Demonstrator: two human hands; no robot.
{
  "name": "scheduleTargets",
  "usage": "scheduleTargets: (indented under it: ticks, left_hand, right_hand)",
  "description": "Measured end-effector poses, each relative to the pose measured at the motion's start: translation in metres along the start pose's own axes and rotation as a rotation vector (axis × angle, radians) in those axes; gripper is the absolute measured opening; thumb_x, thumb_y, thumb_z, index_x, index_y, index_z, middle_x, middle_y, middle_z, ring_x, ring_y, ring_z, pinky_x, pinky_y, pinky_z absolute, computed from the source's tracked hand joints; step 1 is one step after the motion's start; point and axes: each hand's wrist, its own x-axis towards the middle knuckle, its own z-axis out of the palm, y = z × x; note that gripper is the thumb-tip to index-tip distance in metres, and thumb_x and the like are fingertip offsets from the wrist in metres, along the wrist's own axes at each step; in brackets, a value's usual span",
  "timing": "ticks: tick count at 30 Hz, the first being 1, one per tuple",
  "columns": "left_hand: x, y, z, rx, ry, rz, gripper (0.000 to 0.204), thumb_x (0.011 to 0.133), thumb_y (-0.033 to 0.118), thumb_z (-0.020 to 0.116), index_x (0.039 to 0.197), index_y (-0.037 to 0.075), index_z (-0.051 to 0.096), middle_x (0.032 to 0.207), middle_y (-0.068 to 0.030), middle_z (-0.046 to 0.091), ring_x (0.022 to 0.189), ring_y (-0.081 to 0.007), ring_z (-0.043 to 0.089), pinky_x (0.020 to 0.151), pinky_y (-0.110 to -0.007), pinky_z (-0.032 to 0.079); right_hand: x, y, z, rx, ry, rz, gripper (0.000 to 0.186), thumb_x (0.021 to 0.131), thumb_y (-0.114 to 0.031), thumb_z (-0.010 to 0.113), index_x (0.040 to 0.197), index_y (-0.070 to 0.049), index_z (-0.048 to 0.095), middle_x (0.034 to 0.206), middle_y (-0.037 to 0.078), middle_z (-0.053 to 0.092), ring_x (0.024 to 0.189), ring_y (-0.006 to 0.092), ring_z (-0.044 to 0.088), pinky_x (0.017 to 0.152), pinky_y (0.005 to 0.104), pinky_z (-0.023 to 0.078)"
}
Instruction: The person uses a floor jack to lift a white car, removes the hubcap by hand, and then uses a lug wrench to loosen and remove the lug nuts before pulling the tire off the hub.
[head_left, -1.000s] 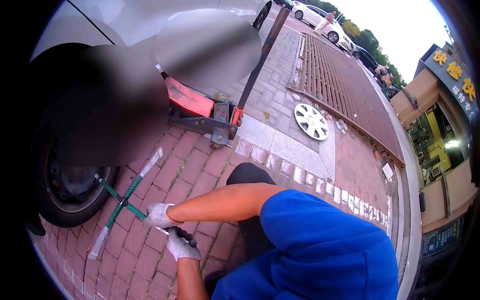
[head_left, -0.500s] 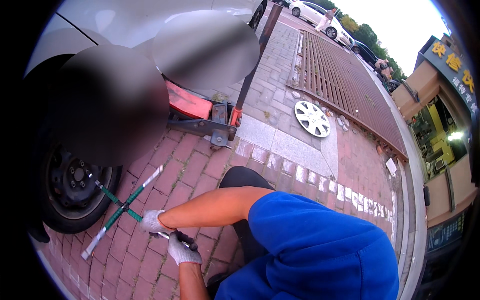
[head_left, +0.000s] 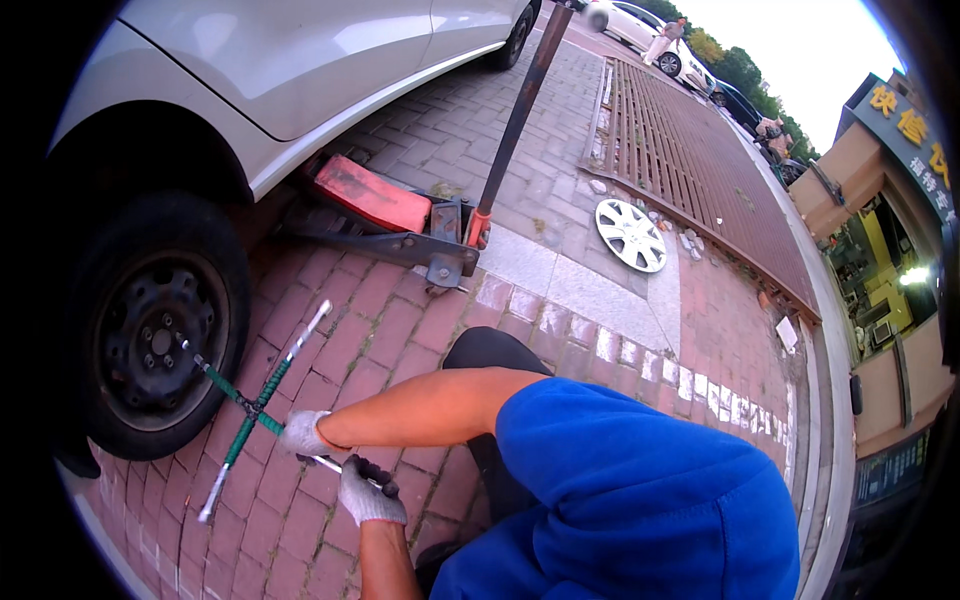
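A four-way lug wrench [head_left: 230, 458] with green-wrapped arms reaches from the wheel [head_left: 160, 300] to my gloved hands. Its far tip meets the bare steel wheel among the lug nuts; the exact contact is too small to tell. My right hand [head_left: 305, 433] is closed around the near arm, just beyond the wrench's centre. Closer to me, my left hand [head_left: 366, 492] grips the end of the same arm, its dark-coated fingers wrapped round. The other two wrench ends stick out free over the bricks, one up and one down.
Beside the silver car [head_left: 300, 60] stands a red floor jack [head_left: 375, 195], its long handle [head_left: 525, 100] tilted upward. A white hubcap [head_left: 630, 236] lies on the paving near a rusty metal grate [head_left: 690, 170]. My bent knee [head_left: 490, 350] is close by my right arm.
The wrench's cross arm has turned: its upper end sits higher and its lower end has shifted right. Both hands keep their hold. The grey blurs over the car and wheel are gone.
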Motion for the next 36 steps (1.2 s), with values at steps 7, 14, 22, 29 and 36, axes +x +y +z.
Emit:
scheduleTargets:
  ticks: [7,14,22,29,36]
  left_hand:
    - [0.0,0.003,-0.002,0.029,-0.011,-0.024,0.022,0.094,0.03,0.058,0.076,0.019,0.05,0.059,0.0058,0.046,0.048,-0.0089,0.042,0.041,-0.025,0.025]
    - [0.019,-0.006,-0.008,0.113,-0.011,-0.001,0.02,0.093,0.032,0.06,0.083,0.015,0.054,0.061,0.005,0.044,0.048,-0.0091,0.042,0.04,-0.024,0.026]
    - [0.014,-0.019,0.006,0.174,0.006,0.012,0.019,0.094,0.03,0.055,0.084,0.015,0.053,0.062,0.0044,0.042,0.047,-0.0084,0.041,0.039,-0.023,0.026]
    - [0.025,-0.014,0.001,0.118,-0.112,0.042,0.023,0.096,0.037,0.056,0.088,0.015,0.059,0.061,0.0049,0.042,0.048,-0.0089,0.041,0.043,-0.027,0.03]
    - [0.003,0.016,0.023,0.194,0.06,0.189,0.022,0.091,0.026,0.064,0.084,0.006,0.056,0.058,-0.003,0.052,0.042,-0.0149,0.05,0.037,-0.031,0.037]
  right_hand:
    - [0.026,0.004,0.009,0.393,-0.001,0.012,0.034,0.087,-0.032,0.066,0.092,0.001,0.06,0.07,0.013,0.062,0.054,0.0243,0.062,0.048,0.0416,0.052]
    - [0.034,-0.01,0.015,0.613,-0.03,0.092,0.024,0.088,-0.025,0.063,0.101,-0.007,0.057,0.065,0.013,0.06,0.046,0.0223,0.058,0.04,0.0369,0.046]
    - [0.024,0.005,0.008,0.652,0.094,-0.012,0.039,0.09,-0.017,0.056,0.129,-0.017,0.05,0.067,0.012,0.061,0.044,0.0213,0.057,0.037,0.0365,0.046]
    - [0.046,0.01,-0.001,0.183,0.082,-0.157,0.031,0.099,-0.033,0.053,0.119,-0.015,0.069,0.082,0.01,0.073,0.061,0.0205,0.07,0.054,0.0381,0.057]
    - [0.025,-0.012,-0.014,-0.064,0.177,-0.524,0.064,0.089,-0.009,0.051,0.151,-0.016,0.035,0.101,0.028,0.065,0.1,0.0425,0.066,0.088,0.0471,0.053]
